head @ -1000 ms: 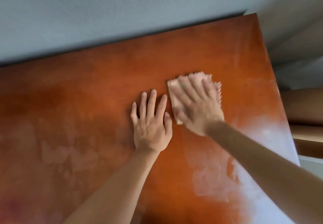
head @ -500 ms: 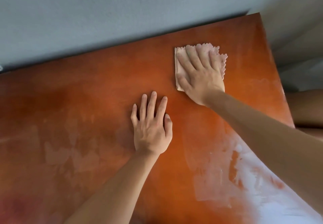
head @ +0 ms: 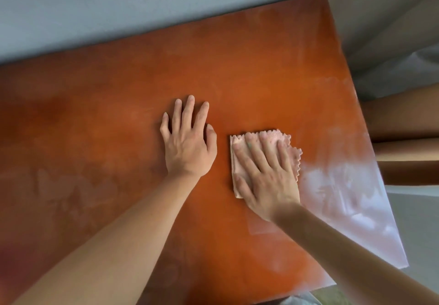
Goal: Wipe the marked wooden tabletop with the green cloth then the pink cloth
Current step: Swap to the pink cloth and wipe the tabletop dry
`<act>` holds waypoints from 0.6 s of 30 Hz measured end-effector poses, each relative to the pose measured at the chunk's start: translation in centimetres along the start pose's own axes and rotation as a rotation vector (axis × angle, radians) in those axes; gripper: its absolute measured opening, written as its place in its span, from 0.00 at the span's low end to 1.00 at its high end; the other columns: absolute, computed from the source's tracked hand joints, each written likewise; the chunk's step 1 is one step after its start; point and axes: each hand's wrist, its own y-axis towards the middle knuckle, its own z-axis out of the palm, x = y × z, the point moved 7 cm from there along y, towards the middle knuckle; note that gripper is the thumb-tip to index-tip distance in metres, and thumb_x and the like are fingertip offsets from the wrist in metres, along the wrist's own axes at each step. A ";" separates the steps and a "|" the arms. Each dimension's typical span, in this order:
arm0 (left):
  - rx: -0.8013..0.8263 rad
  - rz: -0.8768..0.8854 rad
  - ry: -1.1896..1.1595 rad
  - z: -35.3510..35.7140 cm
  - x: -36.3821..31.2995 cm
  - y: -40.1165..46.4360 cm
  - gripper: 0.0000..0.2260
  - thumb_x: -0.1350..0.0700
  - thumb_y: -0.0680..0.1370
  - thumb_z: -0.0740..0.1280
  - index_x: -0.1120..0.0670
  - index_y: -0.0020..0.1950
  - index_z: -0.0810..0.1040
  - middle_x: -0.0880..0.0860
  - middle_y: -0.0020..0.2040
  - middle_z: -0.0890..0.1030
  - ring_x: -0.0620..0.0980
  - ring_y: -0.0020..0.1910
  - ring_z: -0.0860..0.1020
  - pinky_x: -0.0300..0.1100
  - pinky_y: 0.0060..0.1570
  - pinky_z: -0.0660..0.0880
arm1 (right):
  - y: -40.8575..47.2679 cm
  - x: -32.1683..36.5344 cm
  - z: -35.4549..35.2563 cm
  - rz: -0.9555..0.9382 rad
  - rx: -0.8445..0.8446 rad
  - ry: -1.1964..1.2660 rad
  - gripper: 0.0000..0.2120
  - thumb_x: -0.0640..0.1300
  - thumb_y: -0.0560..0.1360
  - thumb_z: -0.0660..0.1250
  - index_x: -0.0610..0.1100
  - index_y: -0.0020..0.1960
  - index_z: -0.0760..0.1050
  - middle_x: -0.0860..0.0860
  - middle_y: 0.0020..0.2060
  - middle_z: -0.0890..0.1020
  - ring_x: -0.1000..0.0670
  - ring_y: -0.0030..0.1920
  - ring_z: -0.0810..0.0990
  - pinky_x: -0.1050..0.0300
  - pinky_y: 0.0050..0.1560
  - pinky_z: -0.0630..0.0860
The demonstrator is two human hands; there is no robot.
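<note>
The orange-brown wooden tabletop (head: 118,114) fills most of the view. A folded pink cloth (head: 293,152) lies flat on it right of centre. My right hand (head: 266,176) presses palm-down on the cloth, fingers spread over it, covering most of it. Just left of the cloth, my left hand (head: 187,143) rests flat on the bare wood with fingers apart, holding nothing. Pale hazy smears (head: 337,185) show on the wood to the right of the cloth. No green cloth is in view.
A grey wall (head: 142,7) runs along the table's far edge. The table's right edge (head: 370,138) drops to a grey floor, where brown wooden bars (head: 403,119) stand beside it. Faint blotches mark the wood at the left.
My right hand has slid the pink cloth back toward me from the far part of the table, after pushing it away. My left hand has stayed put.
</note>
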 end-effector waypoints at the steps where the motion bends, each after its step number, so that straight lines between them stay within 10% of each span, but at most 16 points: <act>1: -0.002 0.003 -0.013 -0.2 0.0 0.0 0.23 0.47 0.83 0.54 0.48 0.78 0.67 0.54 0.81 0.63 0.57 0.81 0.57 0.60 0.78 0.52 | 0.0 0.1 -0.1 0.003 -0.003 0.002 0.30 0.57 0.83 0.50 0.47 0.82 0.58 0.45 0.82 0.58 0.40 0.82 0.51 0.36 0.80 0.47; 18: 0.075 0.072 -0.074 0.2 -1.7 -10.8 0.22 0.52 0.84 0.54 0.54 0.78 0.67 0.55 0.82 0.61 0.55 0.82 0.55 0.58 0.78 0.50 | 6.8 -1.1 -1.1 0.032 0.110 -0.072 0.32 0.60 0.83 0.40 0.50 0.84 0.45 0.47 0.83 0.48 0.42 0.82 0.42 0.38 0.80 0.40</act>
